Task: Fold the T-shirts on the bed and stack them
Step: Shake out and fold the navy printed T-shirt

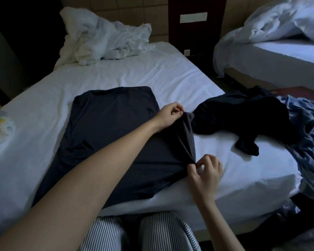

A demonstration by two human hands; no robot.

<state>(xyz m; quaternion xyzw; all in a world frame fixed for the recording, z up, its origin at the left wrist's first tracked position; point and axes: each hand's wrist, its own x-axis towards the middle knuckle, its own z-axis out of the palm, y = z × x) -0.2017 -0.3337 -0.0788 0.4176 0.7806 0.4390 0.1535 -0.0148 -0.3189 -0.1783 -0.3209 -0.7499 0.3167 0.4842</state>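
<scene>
The big white bed (134, 73) holds a dark grey T-shirt (112, 133), lying flat in the middle. A black shirt (243, 116) lies in a heap to its right. The left arm reaches across the grey shirt. The left hand (168, 115) pinches its right edge, far side. The right hand (206, 172) pinches the same edge, nearer.

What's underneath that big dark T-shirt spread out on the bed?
The dark T-shirt lies on the white sheet, which shows beside it. What is directly beneath the cloth is covered. The left hand and right hand pinch its edge.
</scene>
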